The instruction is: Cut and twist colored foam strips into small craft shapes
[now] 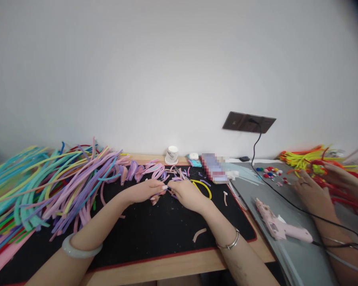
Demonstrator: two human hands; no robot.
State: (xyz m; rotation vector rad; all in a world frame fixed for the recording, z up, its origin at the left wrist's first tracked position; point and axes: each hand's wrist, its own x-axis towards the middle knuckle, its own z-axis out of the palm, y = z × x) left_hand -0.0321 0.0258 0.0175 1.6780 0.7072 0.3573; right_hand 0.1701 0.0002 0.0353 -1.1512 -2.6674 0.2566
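Over the middle of the black mat (164, 234), my left hand (146, 190) and my right hand (188, 194) meet fingertip to fingertip. Both are closed in a pinch on a short purple pipe cleaner (173, 195), mostly hidden by the fingers. Just behind them lie cut purple and pink pipe cleaner pieces (183, 173) and looped pink pipe cleaners (156, 171). A bent yellow pipe cleaner (207, 186) curves beside my right hand. Loose pink pieces (199, 234) rest on the mat nearer to me.
A large heap of colourful pipe cleaners (68, 186) covers the left side. A white cup (172, 155), earbud case (193, 156) and phone (214, 167) stand along the wall. On the right, a pink glue gun (282, 226) trails a black cord near another person's hands (314, 194).
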